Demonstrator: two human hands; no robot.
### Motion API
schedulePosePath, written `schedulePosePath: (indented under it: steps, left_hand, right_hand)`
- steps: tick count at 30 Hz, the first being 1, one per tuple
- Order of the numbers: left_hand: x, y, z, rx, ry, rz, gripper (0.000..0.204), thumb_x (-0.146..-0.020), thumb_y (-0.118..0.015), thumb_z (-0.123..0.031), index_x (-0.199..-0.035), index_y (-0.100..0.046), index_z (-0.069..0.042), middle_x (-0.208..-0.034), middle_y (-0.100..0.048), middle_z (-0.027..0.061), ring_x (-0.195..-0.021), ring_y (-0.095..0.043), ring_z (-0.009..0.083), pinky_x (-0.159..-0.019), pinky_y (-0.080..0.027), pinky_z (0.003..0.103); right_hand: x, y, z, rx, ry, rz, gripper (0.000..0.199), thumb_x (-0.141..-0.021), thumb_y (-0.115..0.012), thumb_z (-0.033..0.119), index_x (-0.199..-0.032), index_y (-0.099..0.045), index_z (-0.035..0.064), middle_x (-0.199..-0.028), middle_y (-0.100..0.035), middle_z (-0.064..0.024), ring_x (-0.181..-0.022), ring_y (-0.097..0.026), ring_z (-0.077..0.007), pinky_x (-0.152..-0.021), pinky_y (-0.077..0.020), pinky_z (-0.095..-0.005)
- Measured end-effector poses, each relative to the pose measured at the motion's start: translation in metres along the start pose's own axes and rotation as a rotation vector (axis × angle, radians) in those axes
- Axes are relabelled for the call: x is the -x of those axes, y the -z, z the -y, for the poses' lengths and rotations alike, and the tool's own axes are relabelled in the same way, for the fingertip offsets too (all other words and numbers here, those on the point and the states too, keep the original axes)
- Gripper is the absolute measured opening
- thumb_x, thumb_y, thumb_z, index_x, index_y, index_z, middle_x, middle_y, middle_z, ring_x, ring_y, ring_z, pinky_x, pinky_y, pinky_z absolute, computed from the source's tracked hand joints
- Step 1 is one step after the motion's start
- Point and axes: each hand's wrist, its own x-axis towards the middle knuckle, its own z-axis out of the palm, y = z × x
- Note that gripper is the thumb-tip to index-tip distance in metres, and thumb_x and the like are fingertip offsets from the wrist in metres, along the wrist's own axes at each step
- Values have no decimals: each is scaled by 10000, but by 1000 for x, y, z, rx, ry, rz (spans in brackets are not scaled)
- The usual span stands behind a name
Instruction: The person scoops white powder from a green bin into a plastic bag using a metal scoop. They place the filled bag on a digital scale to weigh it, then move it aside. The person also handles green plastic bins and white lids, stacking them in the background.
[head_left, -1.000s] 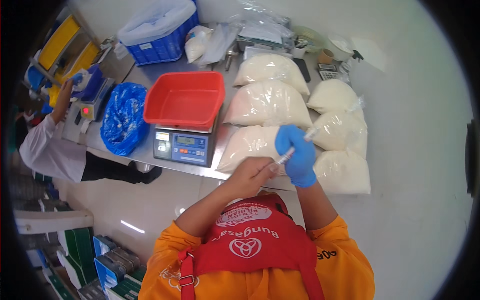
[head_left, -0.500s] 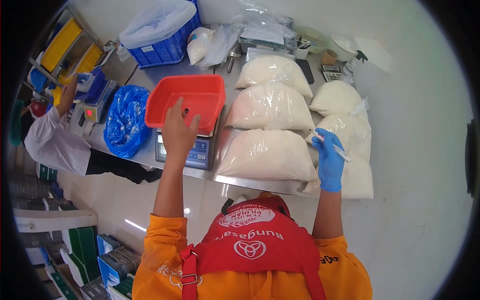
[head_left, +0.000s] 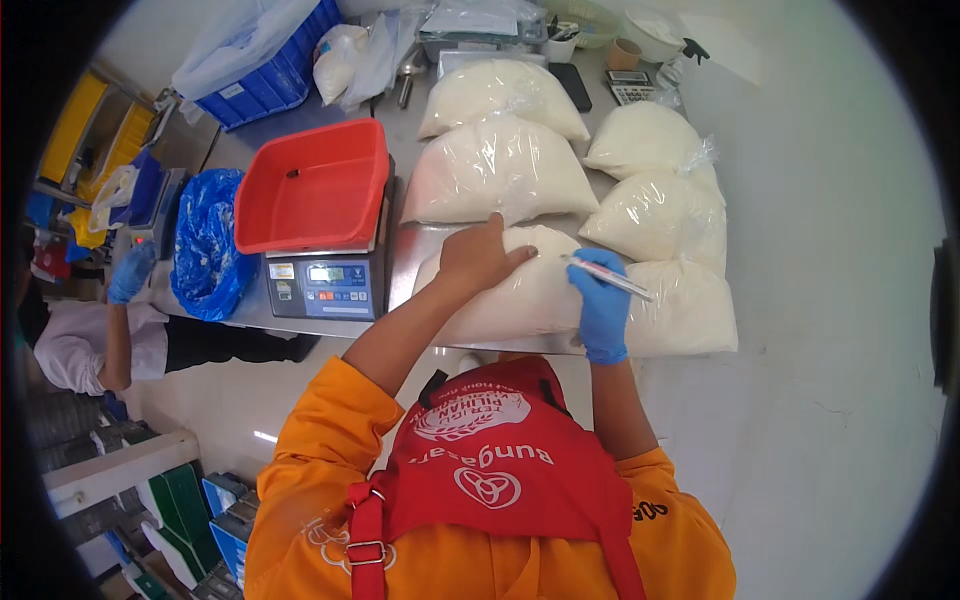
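Observation:
My bare left hand (head_left: 478,257) rests on the upper left of the nearest clear plastic bag of off-white powder (head_left: 532,300), thumb apart from the fingers and nothing seen in its grasp. In my right hand (head_left: 604,312), gloved in blue, a slim white pen (head_left: 618,279) is held over that bag's right edge. Whether its tip touches the plastic cannot be made out. Behind lie a middle bag (head_left: 490,170) and a far bag (head_left: 495,95). A second row of similar bags (head_left: 655,215) stands to the right.
A red tray (head_left: 310,225) sits on a digital scale (head_left: 325,285) at left, beside a crumpled blue plastic bag (head_left: 207,245). Farther back are a lined blue crate (head_left: 270,95), a metal scoop (head_left: 407,80) and a calculator (head_left: 630,88). A co-worker's gloved hand (head_left: 132,272) is at another scale.
My left hand has left the red tray and moved right onto the nearest bag. My right hand, still holding the pen, has come left toward that bag. The whole view has shifted.

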Motion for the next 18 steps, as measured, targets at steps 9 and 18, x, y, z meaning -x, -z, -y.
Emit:
schedulePosePath:
  steps: [9,18]
  left_hand:
    - [-41,-20,39,246,0,-84,581,-823,-622,-540,-1070,-617,-14,-1031,-656,208,-986,-624,347,-849,-472,412]
    - [-41,-23,40,251,28,-121,608,-801,-634,-559,-1055,-634,-7,-1033,-660,195,-970,-631,335,-837,-478,403]
  right_hand:
    - [-2,-26,-21,297,111,356,107,-772,-668,27,-861,-611,44,-858,-597,-5,-700,-512,-69,-641,-439,-232]
    - [0,-15,-14,345,192,560,83,-767,-638,22,-811,-578,58,-763,-539,-25,-632,-488,-87,-584,-418,-234]
